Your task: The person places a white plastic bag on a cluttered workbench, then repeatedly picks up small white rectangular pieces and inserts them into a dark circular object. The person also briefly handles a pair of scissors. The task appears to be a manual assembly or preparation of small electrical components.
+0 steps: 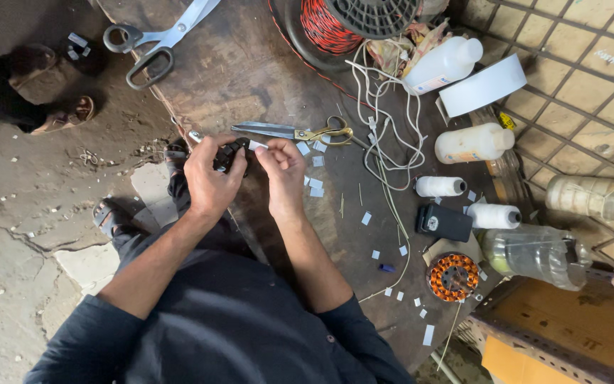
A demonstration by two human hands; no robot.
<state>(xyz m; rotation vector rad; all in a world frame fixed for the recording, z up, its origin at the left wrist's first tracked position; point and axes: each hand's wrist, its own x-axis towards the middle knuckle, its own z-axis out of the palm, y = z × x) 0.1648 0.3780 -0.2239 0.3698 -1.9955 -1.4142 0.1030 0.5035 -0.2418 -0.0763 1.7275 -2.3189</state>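
Right hand (283, 171): fingers pinch a small white paper slip (258, 145), its tip at the dark wound part (230, 153); left hand (209, 176): fingers closed round that part, held just above the tabletop (250, 71) edge; step judged: seating the slip into the part; next move calls for a steady, aligned push; gold-handled scissors (300, 132) just beyond; cut slips (315, 183) scattered near.

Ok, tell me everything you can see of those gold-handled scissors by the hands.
The gold-handled scissors lie flat on the dark, worn worktop, just beyond the right hand. Grey metal blades, shut, point left; brass-coloured loop handles point right, beside a white cord. Neither hand touches them. Small white paper pieces lie scattered close by.
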